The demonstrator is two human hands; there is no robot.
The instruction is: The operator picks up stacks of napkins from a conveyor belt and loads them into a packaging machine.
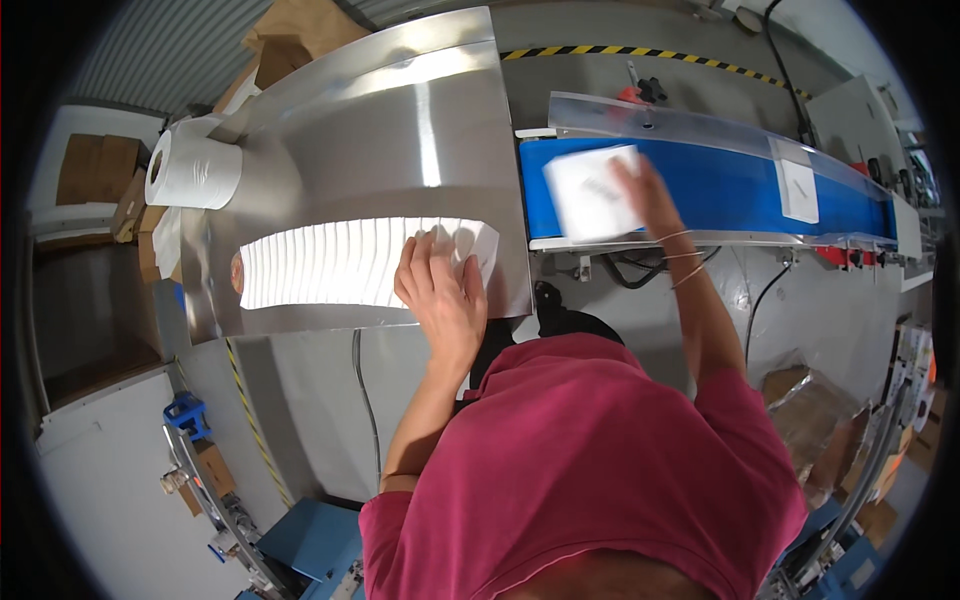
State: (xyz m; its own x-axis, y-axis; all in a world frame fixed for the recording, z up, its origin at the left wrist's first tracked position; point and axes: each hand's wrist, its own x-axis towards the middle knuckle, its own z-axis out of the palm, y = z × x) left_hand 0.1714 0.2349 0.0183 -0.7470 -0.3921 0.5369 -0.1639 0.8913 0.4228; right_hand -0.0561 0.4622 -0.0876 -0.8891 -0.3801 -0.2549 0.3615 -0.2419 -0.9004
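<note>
A long row of thin white square packets (330, 264) stands on edge, packed face to face, along the near side of the steel table. My left hand (442, 298) lies over the right end of this row, its fingers bent and pressed onto the packets there. To the right, my right hand (645, 195) holds a single white square packet (592, 195) by its right edge above the blue conveyor belt (700, 190). That packet is smeared by motion, and I cannot tell whether it touches the belt. Farther along the belt lies another white packet (798, 185).
A big white roll (197, 165) rests at the left of the steel table (340, 150), with cardboard boxes (100, 170) beyond. A clear plastic guard (690, 125) runs along the belt's far side. Cables (640, 275) hang below the belt. Clear wrapping and cardboard (815, 410) lie lower right.
</note>
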